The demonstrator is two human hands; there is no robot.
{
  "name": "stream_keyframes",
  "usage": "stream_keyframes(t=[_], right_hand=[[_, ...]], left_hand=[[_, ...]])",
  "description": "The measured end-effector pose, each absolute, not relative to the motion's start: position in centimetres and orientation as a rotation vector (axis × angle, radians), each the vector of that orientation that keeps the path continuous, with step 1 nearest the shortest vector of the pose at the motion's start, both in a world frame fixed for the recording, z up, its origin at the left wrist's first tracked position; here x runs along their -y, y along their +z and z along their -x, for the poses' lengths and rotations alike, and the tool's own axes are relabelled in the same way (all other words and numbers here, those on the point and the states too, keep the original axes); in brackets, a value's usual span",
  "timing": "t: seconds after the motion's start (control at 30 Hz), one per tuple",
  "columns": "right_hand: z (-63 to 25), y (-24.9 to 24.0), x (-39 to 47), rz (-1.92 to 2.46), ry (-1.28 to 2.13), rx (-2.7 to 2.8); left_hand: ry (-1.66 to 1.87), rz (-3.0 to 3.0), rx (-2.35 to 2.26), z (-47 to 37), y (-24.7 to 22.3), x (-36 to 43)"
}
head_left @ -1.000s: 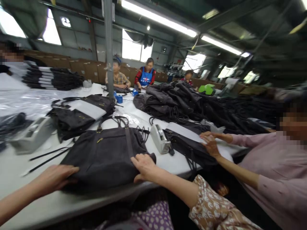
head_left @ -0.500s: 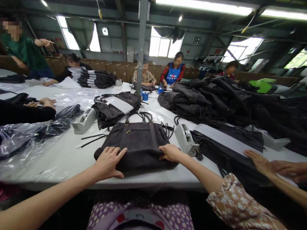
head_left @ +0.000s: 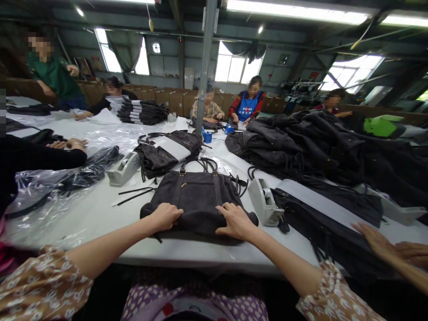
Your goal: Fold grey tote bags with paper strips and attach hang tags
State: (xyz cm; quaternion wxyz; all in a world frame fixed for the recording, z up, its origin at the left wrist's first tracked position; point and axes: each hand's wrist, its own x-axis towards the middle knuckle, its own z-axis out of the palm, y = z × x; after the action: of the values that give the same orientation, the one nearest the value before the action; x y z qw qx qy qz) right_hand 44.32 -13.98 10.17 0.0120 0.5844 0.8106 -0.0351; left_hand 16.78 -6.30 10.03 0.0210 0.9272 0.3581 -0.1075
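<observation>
A dark grey handbag (head_left: 197, 196) lies flat before me on the white table (head_left: 100, 223), its handles pointing away and a short zip on its upper face. My left hand (head_left: 167, 216) is closed on the bag's near edge, left of the middle. On the right part of that edge, my right hand (head_left: 234, 220) grips the material between thumb and fingers. The bag's underside is hidden.
Grey tape dispensers stand left (head_left: 124, 169) and right (head_left: 265, 203) of the bag. Behind lies a wrapped bag (head_left: 167, 151). A pile of dark bags (head_left: 301, 138) fills the right. Another person's hands (head_left: 377, 240) rest at the right; a dark sleeve (head_left: 50, 154) reaches in left.
My left hand has gone from spread fingers to closed on the bag's edge. My right hand has shifted slightly inward along the edge. The whole view has shifted a little.
</observation>
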Motion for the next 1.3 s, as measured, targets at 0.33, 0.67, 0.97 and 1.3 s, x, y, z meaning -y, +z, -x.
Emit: stream_keyframes(t=[0.33,0.67,0.97,1.3], right_hand=[[-40.9,9.5,10.8,-1.88,-0.161,-2.404],[-46.7,8.9,12.4,-1.734,-0.13,-2.528],[-50.1,10.0,12.8,-1.831,-0.265,-2.345],[-50.5,8.4,12.4,-1.728,-0.138,-2.469]], left_hand=[[-0.316,-2.902,-1.276,-14.3,10.9,6.3],[-0.329,-2.852,-1.126,-9.7,8.9,5.7],[-0.446,-2.802,-1.131,-12.4,11.6,5.5],[-0.32,-2.886,-1.168,-17.4,8.9,7.0]])
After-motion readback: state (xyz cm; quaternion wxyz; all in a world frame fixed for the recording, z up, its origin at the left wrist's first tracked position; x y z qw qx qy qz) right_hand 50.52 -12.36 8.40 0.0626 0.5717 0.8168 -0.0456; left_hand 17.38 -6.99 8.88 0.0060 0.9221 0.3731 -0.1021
